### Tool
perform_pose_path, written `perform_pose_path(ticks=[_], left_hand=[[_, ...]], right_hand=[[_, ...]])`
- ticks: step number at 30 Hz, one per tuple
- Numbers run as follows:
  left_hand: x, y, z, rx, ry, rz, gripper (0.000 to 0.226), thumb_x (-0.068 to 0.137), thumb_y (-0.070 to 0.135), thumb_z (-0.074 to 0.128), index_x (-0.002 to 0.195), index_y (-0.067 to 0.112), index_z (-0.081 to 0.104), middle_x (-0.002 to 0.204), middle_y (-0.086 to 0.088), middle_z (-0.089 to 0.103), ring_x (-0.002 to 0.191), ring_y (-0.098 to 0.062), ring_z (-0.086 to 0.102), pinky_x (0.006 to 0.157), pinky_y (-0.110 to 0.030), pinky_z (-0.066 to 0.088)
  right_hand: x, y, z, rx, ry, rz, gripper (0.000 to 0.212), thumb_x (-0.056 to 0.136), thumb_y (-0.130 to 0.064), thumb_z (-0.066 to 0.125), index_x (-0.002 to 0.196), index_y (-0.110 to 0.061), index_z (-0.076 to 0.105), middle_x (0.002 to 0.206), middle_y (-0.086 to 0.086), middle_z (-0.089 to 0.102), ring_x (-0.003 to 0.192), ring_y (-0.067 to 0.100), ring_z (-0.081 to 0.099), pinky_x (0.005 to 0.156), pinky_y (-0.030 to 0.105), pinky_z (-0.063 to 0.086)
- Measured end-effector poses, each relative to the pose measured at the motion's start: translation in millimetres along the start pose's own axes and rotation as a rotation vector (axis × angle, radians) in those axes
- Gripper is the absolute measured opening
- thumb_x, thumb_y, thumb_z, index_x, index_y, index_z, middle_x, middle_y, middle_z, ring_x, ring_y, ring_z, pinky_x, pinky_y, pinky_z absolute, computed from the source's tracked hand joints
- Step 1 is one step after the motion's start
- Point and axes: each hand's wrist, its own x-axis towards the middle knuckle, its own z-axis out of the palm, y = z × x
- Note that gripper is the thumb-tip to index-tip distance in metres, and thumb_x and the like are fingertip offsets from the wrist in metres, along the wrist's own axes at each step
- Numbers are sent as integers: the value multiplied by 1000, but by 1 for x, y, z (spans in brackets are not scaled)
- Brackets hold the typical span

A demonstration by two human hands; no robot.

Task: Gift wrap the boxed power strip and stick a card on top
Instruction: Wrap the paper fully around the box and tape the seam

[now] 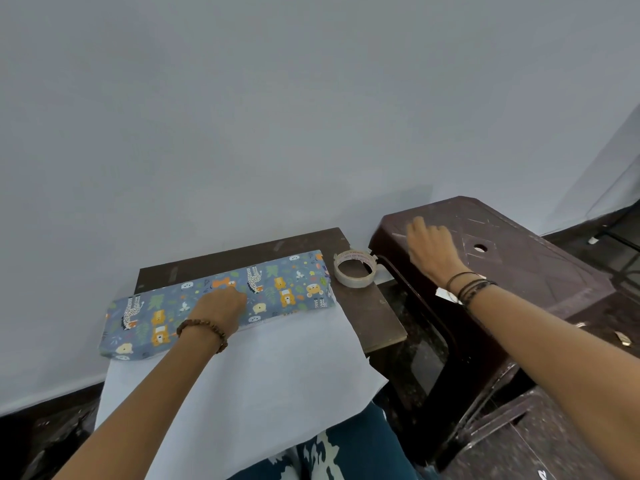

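box: wrapped box (277,289) in animal-print paper, lower centre, on bench (377,317)
left hand (221,306): pressing box top, fingers curled together
right hand (433,247): over dark stool (519,265), fingers loosely spread, holding nothing
tape roll (354,268): just right of box

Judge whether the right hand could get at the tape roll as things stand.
Probably yes: the right hand rests on the stool, the tape roll lies just left of it, and nothing stands between them.

At frame centre the wrapped box (221,303) spans the board (377,317) — tape roll (354,268) just right (beside the stool (519,271)); white paper (263,382) below lies open.
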Motion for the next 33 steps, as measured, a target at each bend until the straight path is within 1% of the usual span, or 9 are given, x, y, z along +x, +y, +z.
perform_pose_path(ticks=[3,7,10,13,17,23,26,29,33], left_hand=[[-1,1,-1,0,2,0,30,95,4,40,123,6,51,123,-11,56,113,-23,57,91,-27,47],[-3,1,-1,-2,7,0,30,95,3,40,123,5,51,123,-11,56,113,-23,57,91,-27,47],[-4,1,-1,-9,24,0,30,95,3,40,123,5,51,123,-11,56,113,-23,57,91,-28,47],[-6,1,1,-5,39,2,31,95,3,39,123,6,51,123,-11,56,113,-23,57,91,-28,47],[-8,0,1,0,46,7,30,95,4,40,124,5,50,124,-12,54,113,-25,56,91,-28,47],[-5,-1,6,22,61,6,30,96,5,40,124,5,50,124,-12,55,113,-26,57,91,-30,47],[-3,-2,9,34,68,9,30,96,4,39,123,6,51,122,-12,57,112,-25,58,91,-30,47],[-4,-2,14,2,86,5,28,96,5,37,119,6,52,119,-10,58,109,-24,59,89,-28,47],[-14,-12,22,-4,137,-29,29,97,17,36,118,9,55,113,-7,63,104,-24,61,83,-29,48]], right_hand=[[-2,-26,-13,64,35,-14,18,93,-10,42,109,-7,49,108,8,51,80,20,62,60,28,37],[-6,-55,-28,233,71,29,22,97,-15,37,113,-4,49,113,9,51,89,20,61,61,26,36],[-17,-69,-32,457,-31,163,26,95,-21,43,108,-2,56,108,11,56,94,24,59,63,26,36],[-34,-80,-29,746,-126,367,23,90,-23,49,96,-3,58,87,9,58,76,24,56,60,25,36],[-62,-99,-11,692,-77,212,18,89,-22,46,91,-8,57,83,2,56,67,15,49,46,18,25],[-73,-107,11,616,-140,55,21,92,-21,45,102,-10,60,106,2,58,88,16,57,64,21,37],[-69,-107,14,620,-127,50,24,93,-24,44,98,-10,63,102,2,59,79,13,54,62,21,38],[-57,-102,9,647,-47,54,29,97,-24,39,94,-10,65,97,2,60,75,13,55,60,22,40],[-27,-105,-8,769,60,80,26,96,-13,41,98,-5,66,102,6,62,83,19,59,65,23,41]])
